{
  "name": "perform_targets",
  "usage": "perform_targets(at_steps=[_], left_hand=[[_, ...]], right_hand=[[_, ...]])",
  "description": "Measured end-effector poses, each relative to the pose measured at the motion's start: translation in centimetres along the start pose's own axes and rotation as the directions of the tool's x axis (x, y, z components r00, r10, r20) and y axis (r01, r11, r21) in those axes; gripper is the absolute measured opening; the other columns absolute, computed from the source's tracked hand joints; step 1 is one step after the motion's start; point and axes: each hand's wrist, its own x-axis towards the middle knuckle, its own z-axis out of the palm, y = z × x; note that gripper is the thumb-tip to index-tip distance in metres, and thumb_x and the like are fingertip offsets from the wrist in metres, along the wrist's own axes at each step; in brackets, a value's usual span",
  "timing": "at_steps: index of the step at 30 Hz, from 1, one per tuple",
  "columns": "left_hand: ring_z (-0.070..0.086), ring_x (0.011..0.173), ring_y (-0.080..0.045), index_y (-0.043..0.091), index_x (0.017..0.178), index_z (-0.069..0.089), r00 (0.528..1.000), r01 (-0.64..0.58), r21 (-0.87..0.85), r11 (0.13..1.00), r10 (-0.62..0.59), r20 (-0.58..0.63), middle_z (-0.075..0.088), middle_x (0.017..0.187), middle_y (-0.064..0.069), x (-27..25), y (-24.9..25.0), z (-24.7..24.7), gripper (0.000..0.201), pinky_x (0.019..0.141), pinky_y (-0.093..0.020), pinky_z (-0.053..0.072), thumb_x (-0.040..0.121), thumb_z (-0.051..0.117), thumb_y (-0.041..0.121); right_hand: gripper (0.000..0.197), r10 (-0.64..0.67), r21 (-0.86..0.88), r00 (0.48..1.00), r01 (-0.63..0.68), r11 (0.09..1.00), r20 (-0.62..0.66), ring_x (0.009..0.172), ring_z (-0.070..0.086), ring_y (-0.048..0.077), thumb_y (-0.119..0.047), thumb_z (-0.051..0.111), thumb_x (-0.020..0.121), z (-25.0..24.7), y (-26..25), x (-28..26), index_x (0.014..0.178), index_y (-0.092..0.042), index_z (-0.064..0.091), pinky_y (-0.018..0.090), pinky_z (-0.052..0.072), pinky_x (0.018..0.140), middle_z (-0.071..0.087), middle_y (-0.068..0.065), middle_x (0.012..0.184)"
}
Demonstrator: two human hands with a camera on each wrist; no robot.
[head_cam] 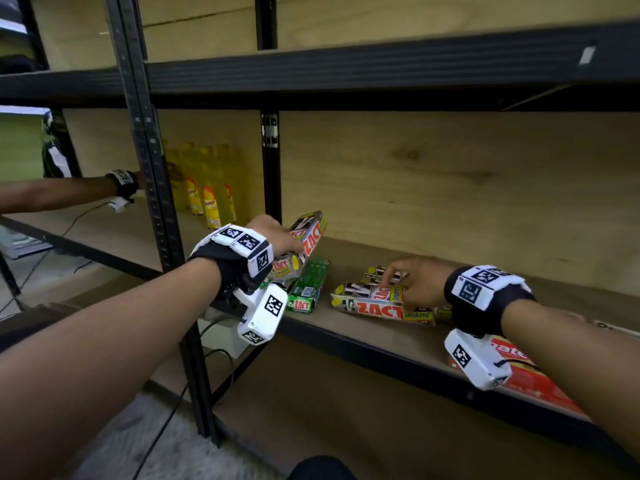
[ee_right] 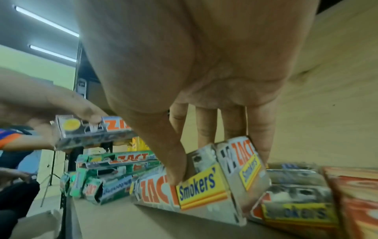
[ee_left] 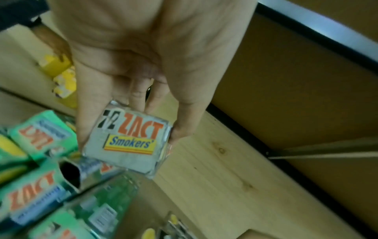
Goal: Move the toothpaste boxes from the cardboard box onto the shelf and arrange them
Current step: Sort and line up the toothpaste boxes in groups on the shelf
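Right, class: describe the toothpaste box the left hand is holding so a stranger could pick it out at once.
Start at the wooden shelf with the yellow bottles at its left. Right of them lie green Zact boxes. Above these the left hand grips a silver Zact Smokers' box, the only box lifted off the shelf and tilted; the other silver ones lie flat under the right hand.

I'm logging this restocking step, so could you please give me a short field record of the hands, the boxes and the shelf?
left hand: grips a silver ZACT Smokers' box, raised above the green boxes
right hand: pinches silver ZACT Smokers' boxes on the shelf
green ZACT boxes: lying on the shelf, below the left hand
red box: lying at the shelf's right
shelf: wooden board, black metal frame
yellow bottles: upright, neighbouring bay
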Motion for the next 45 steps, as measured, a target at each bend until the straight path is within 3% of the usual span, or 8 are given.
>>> perform_targets(at_steps=[5, 11, 14, 20, 33, 37, 41, 45], left_hand=[[0.072, 0.091, -0.036, -0.001, 0.112, 0.063, 0.966, 0.217, -0.529, 0.82, -0.103, 0.236, 0.072, 0.101, -0.023, -1.7, 1.3, 1.4, 0.059, 0.076, -0.06, 0.057, 0.063, 0.088, 0.019], [0.063, 0.089, -0.026, 0.006, 0.124, 0.055, 0.905, 0.329, -0.678, 0.657, -0.014, 0.426, 0.066, 0.112, -0.012, -2.4, 2.2, 3.3, 0.046, 0.098, -0.048, 0.05, 0.083, 0.073, 0.016], [0.057, 0.058, -0.018, 0.005, 0.123, 0.052, 0.883, 0.37, -0.731, 0.574, 0.028, 0.469, 0.06, 0.091, -0.009, -3.0, 2.5, 4.3, 0.047, 0.069, -0.031, 0.055, 0.082, 0.073, 0.012], [0.073, 0.083, -0.031, 0.0, 0.131, 0.049, 0.914, 0.31, -0.849, 0.429, 0.11, 0.389, 0.069, 0.112, -0.02, -3.9, 3.3, 6.2, 0.063, 0.062, -0.036, 0.059, 0.076, 0.08, 0.003], [0.07, 0.1, -0.035, 0.014, 0.137, 0.031, 0.971, 0.121, -0.978, 0.172, 0.184, 0.152, 0.064, 0.125, -0.018, -4.7, 2.9, 8.8, 0.077, 0.082, -0.05, 0.058, 0.078, 0.073, -0.012], [0.069, 0.103, -0.032, 0.03, 0.145, 0.031, 0.951, 0.094, -0.945, 0.314, 0.252, 0.179, 0.051, 0.132, -0.002, -4.7, 0.9, 8.7, 0.097, 0.087, -0.049, 0.057, 0.072, 0.076, -0.013], [0.069, 0.105, -0.026, 0.027, 0.137, 0.053, 0.883, 0.041, -0.818, 0.574, 0.363, 0.298, 0.038, 0.142, 0.003, -5.0, -0.8, 9.0, 0.082, 0.091, -0.043, 0.057, 0.068, 0.082, -0.008], [0.056, 0.115, -0.008, 0.037, 0.134, 0.053, 0.909, -0.255, -0.4, 0.88, 0.36, 0.213, 0.048, 0.14, 0.008, -4.9, -1.6, 9.5, 0.08, 0.089, -0.026, 0.053, 0.065, 0.091, 0.025]], right_hand=[[0.04, 0.021, -0.023, 0.999, -0.022, 1.0, -0.023, 0.092, 0.064, 0.015, -0.007, 0.075, 0.074, 1.1, 1.2, 0.0, 0.096, -0.038, 0.064, 0.029, 0.057, 0.081, 0.061, -0.007, 0.118], [0.042, 0.102, -0.016, 0.995, -0.102, 0.995, -0.009, 0.094, 0.065, 0.018, -0.006, 0.081, 0.07, 1.4, 2.3, -0.1, 0.097, -0.036, 0.067, 0.034, 0.059, 0.083, 0.062, -0.003, 0.11], [0.036, 0.071, 0.006, 0.996, -0.071, 0.997, -0.045, 0.088, 0.067, 0.016, -0.006, 0.072, 0.076, 1.1, 2.4, -0.7, 0.094, -0.037, 0.067, 0.033, 0.06, 0.078, 0.065, -0.005, 0.108], [0.055, -0.138, 0.551, 0.99, 0.138, 0.823, -0.041, 0.092, 0.072, 0.013, -0.04, 0.083, 0.076, -0.4, 0.9, -3.3, 0.123, -0.031, 0.055, 0.036, 0.059, 0.083, 0.07, -0.006, 0.109], [0.032, -0.024, 0.904, 1.0, 0.0, 0.429, 0.011, 0.085, 0.067, 0.033, -0.006, 0.054, 0.1, -0.2, 1.0, -5.6, 0.13, -0.015, 0.056, 0.049, 0.057, 0.089, 0.068, 0.019, 0.11], [0.029, -0.025, 0.884, 0.998, -0.033, 0.466, 0.05, 0.084, 0.057, 0.023, -0.009, 0.059, 0.097, -0.1, 2.7, -7.1, 0.125, -0.019, 0.06, 0.047, 0.057, 0.09, 0.06, 0.011, 0.105], [0.058, -0.036, 0.527, 0.999, 0.012, 0.85, 0.034, 0.076, 0.067, 0.007, -0.025, 0.083, 0.079, 0.1, 3.7, -8.6, 0.129, -0.027, 0.054, 0.014, 0.051, 0.065, 0.071, -0.002, 0.107], [0.071, 0.005, 0.05, 0.996, -0.001, 0.999, -0.093, 0.114, 0.056, 0.015, -0.041, 0.08, 0.078, 1.7, 4.0, -8.1, 0.14, -0.026, 0.049, 0.021, 0.04, 0.085, 0.055, -0.003, 0.138]])
